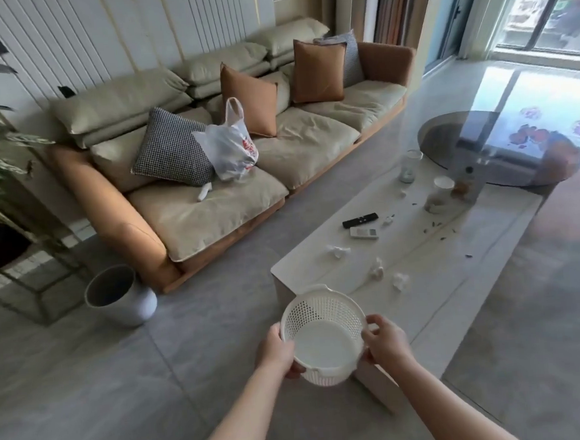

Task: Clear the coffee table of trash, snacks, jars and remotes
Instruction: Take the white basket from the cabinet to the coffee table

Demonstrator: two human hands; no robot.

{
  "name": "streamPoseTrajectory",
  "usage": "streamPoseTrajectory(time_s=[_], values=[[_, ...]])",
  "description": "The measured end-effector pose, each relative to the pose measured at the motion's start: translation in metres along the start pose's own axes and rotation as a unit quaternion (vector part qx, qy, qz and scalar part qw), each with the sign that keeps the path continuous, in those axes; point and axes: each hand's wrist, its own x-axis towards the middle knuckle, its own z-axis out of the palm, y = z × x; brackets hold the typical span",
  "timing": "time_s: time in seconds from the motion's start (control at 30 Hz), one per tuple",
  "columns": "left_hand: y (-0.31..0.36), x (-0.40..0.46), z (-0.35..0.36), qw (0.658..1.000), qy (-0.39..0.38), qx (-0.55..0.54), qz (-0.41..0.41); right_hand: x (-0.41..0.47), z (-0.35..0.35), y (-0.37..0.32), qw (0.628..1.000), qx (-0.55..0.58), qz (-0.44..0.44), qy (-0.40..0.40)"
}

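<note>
I hold an empty white perforated basket [324,334] over the near corner of the white coffee table [435,299]. My left hand [277,353] grips its left rim and my right hand [384,342] grips its right rim. On the table lie a black remote [360,220], a white remote [364,232], several crumpled tissues [337,251], scattered seed husks [433,227], a glass jar [409,166], a paper cup [444,185] and a snack jar [464,185].
A grey waste bin [120,295] stands on the floor left of the table, by the sofa [212,204]. A plastic bag [230,145] lies on the sofa. A round glass table [503,143] overlaps the far end. A plant stand [2,205] is at left.
</note>
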Motion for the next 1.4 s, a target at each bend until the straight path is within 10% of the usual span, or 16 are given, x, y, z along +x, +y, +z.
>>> streamPoseTrajectory(time_s=[0.73,1.4], values=[[0.134,0.273,0.017,0.972,-0.106,0.204,0.046,0.211,0.050,-0.091,0.988,0.057,0.105,0.094],[0.146,0.399,0.127,0.968,-0.110,0.224,-0.024,0.387,0.030,-0.039,0.985,0.029,0.158,0.057]])
